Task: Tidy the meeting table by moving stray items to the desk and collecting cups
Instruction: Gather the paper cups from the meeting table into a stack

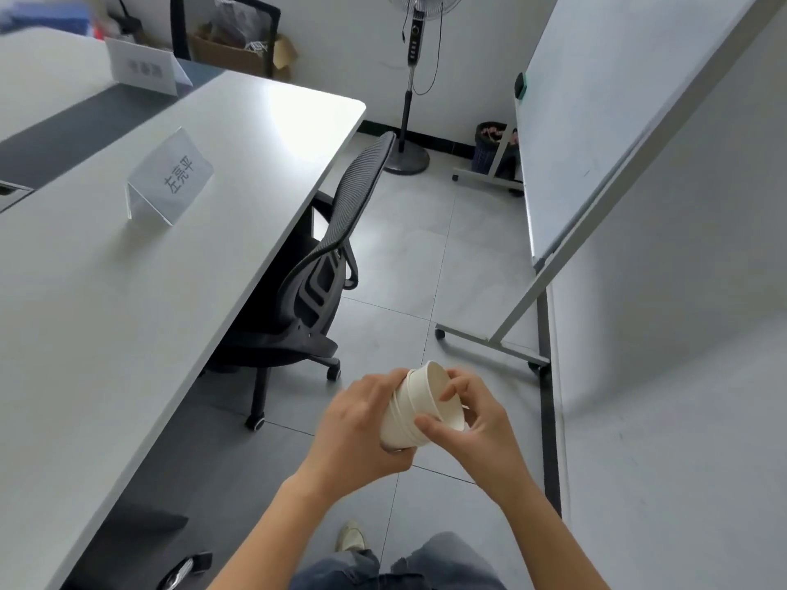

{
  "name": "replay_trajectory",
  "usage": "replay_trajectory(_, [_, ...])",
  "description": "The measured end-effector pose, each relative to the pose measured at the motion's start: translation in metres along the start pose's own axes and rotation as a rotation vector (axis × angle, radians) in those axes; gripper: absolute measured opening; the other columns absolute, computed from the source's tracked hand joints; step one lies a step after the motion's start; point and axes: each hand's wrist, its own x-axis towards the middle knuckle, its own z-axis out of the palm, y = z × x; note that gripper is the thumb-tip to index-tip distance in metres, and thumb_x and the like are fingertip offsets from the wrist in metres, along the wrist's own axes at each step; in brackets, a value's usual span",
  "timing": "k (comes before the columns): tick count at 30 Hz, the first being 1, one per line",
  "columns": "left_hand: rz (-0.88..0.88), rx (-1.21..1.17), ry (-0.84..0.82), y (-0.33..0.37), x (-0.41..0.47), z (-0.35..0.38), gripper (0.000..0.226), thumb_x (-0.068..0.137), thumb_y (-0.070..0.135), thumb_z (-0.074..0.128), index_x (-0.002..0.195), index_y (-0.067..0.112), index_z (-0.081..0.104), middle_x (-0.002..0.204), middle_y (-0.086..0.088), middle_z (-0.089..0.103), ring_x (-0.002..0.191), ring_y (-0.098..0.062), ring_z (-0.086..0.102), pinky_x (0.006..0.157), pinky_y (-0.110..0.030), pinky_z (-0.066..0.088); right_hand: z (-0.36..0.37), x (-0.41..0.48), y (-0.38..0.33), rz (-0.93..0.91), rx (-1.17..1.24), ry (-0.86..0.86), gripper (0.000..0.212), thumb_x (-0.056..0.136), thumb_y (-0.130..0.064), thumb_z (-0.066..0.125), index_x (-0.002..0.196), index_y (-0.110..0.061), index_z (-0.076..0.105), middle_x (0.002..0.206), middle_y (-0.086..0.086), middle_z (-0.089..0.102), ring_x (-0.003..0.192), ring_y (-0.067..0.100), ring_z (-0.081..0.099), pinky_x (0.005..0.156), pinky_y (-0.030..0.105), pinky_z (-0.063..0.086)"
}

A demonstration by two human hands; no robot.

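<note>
A stack of white paper cups [419, 408] lies tilted on its side in front of me, above the floor, mouth pointing up and to the right. My left hand [362, 427] wraps around the lower, closed end of the stack. My right hand [472, 419] pinches the rim of the outermost cup with thumb and fingers. The grey meeting table [106, 291] stretches along the left, well apart from both hands.
Two clear name-card stands [170, 178] [145, 68] sit on the table. A black mesh office chair [323, 257] is tucked under its edge. A wheeled whiteboard [596, 121] stands on the right, with a pedestal fan [411, 78] and a bin [494, 149] at the back wall.
</note>
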Motion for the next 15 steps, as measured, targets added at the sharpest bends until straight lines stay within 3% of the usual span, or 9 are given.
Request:
replay_trajectory(6, [-0.106, 0.039, 0.111, -0.02, 0.035, -0.012, 0.069, 0.056, 0.04, 0.064, 0.12, 0.03, 0.04, 0.103, 0.006, 0.063, 0.088, -0.006, 0.05, 0.071, -0.026, 0.05, 0.011, 0.063, -0.007, -0.015, 0.035, -0.125, 0.041, 0.047, -0.047, 0.069, 0.078, -0.029, 0.048, 0.105, -0.022, 0.057, 0.093, 0.014, 0.056, 0.071, 0.025, 0.051])
replay_trajectory(12, [-0.291, 0.145, 0.353, -0.036, 0.088, -0.034, 0.072, 0.053, 0.041, 0.064, 0.12, 0.031, 0.04, 0.108, 0.008, 0.06, 0.09, -0.004, 0.05, 0.072, -0.031, 0.05, 0.008, 0.151, -0.032, -0.172, 0.18, -0.252, 0.031, 0.053, -0.04, 0.071, 0.074, -0.038, 0.048, 0.109, -0.023, 0.055, 0.097, 0.028, 0.058, 0.066, 0.034, 0.052])
replay_trajectory(15, [-0.49, 0.148, 0.523, -0.043, 0.123, -0.041, 0.078, 0.056, 0.029, 0.078, 0.121, 0.031, 0.035, 0.114, -0.003, 0.057, 0.098, -0.022, 0.055, 0.078, -0.041, 0.047, -0.011, 0.204, -0.045, -0.219, 0.237, -0.256, 0.034, 0.054, -0.039, 0.07, 0.079, -0.032, 0.048, 0.117, -0.012, 0.051, 0.101, 0.029, 0.058, 0.062, 0.029, 0.054])
